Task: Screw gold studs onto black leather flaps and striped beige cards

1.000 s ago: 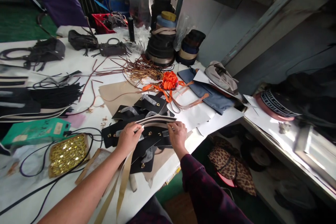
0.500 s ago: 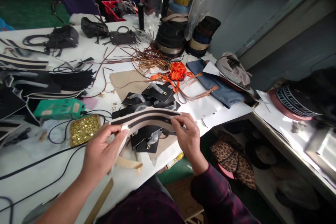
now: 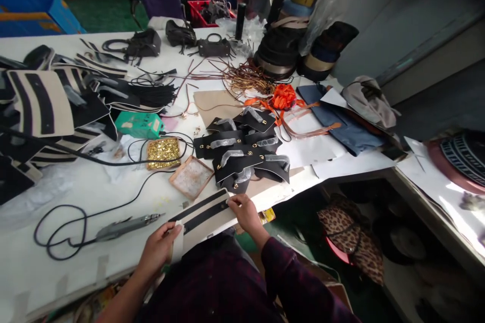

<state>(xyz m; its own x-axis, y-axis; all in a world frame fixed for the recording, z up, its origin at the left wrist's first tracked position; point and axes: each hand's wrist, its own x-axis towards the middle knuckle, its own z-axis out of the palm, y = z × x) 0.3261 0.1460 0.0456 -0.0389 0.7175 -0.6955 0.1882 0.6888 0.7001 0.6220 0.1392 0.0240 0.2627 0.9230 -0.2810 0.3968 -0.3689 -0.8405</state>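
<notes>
A beige panel with black stripes [image 3: 206,216] lies nearly flat along the table's front edge, between both hands. My left hand [image 3: 161,243] pinches its left end, thumb on top, beside a pale flap. At the other end, the fingers of my right hand [image 3: 245,214] close on the panel's upper right corner. A grey electric screwdriver [image 3: 127,228] with a black cord lies left of the panel. Just beyond are a shallow tray [image 3: 191,177] and a box of small gold metal pieces [image 3: 162,153]. Black panels with gold fittings and plastic-wrapped parts [image 3: 242,147] are piled past my right hand.
Striped panels [image 3: 41,103] heap up at the left by a green box [image 3: 139,124]. Small black handbags [image 3: 214,47] stand at the back. Brown cords [image 3: 250,78], an orange ribbon bundle [image 3: 284,96] and strap rolls [image 3: 278,53] are farther right. A black cable crosses the left side.
Both hands have brought the striped panel down from above the table to its front edge, and it is less curved. The view has shifted left, showing the screwdriver and tray.
</notes>
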